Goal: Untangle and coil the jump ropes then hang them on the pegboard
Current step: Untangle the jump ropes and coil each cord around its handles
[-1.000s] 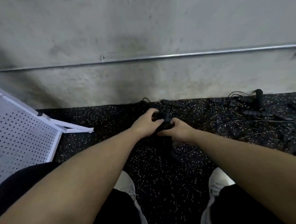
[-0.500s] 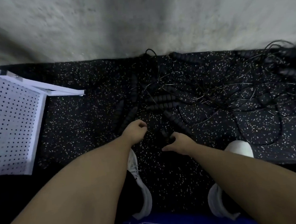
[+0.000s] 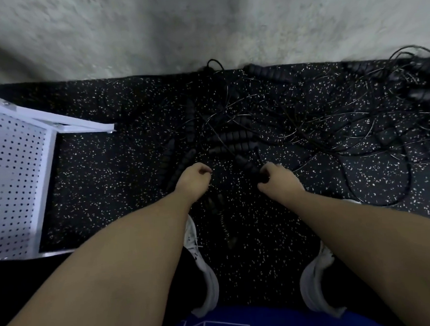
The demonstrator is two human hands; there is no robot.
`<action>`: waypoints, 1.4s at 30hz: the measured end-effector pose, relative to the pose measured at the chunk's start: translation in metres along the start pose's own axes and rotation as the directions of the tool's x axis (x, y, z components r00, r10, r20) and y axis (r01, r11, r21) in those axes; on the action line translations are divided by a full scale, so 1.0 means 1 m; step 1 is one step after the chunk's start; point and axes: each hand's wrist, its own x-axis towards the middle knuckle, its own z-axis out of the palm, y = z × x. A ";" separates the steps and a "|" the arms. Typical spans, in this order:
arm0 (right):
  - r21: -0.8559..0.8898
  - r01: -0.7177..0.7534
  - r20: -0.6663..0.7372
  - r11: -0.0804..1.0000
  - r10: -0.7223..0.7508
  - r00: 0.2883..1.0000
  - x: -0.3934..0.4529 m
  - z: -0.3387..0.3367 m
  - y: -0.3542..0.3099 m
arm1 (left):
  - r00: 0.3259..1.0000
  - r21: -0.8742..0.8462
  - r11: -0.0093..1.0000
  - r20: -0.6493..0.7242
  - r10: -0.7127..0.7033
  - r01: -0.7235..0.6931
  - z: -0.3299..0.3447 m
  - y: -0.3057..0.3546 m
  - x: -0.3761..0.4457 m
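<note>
Both hands work low over the floor, each with fingers curled: the right hand (image 3: 278, 179) closes its grip on the near end of a black ribbed handle (image 3: 246, 162), while the left hand (image 3: 193, 180) is curled tight as if pinching a thin cord, though no cord shows clearly against the dark mat, so I cannot tell whether it holds anything. Just below and between the hands a dark, beaded length of rope (image 3: 222, 220) trails toward the white shoes (image 3: 206, 284). By my reading the step in hand is the untangling, early on: one rope is being drawn out of the heap, and nothing is coiled or hung yet. The next move calls for a slow pull apart, following that single cord out of the knot and lifting it clear of its neighbours before any winding begins. The tangled jump ropes (image 3: 269, 124) lie on the speckled rubber floor (image 3: 109, 184) ahead of the hands, spreading to the right along the concrete wall (image 3: 200, 25). I count about nine or ten ribbed handles, so perhaps five ropes; the cords are too interlaced to count exactly. One white pegboard (image 3: 10, 175) lies at the left, well apart from the heap. Two hands, two shoes.
</note>
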 end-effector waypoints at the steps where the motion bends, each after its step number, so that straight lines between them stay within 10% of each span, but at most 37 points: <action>1: 0.009 -0.016 0.014 1.000 0.016 1.000 0.003 0.000 0.000 | 1.000 -0.002 1.000 0.002 0.005 -0.005 0.001 0.002 0.002; 9: -0.062 -0.058 0.071 0.996 0.063 0.996 0.024 0.003 -0.009 | 0.999 -0.036 0.999 0.041 0.035 -0.033 0.018 0.018 0.020; 17: 0.348 -0.209 0.217 0.914 0.138 0.966 0.004 -0.045 -0.030 | 0.996 -0.002 1.000 0.089 0.019 -0.019 0.000 0.057 0.001; 31: 0.332 0.390 -0.212 0.859 -0.334 0.918 -0.146 -0.183 -0.119 | 0.936 -0.487 0.801 -0.147 0.319 -0.350 -0.065 0.207 -0.159; 42: 0.218 0.531 -0.384 0.819 -0.428 0.818 -0.208 -0.279 -0.120 | 0.757 -0.163 0.739 -0.150 0.636 -0.654 -0.111 0.250 -0.243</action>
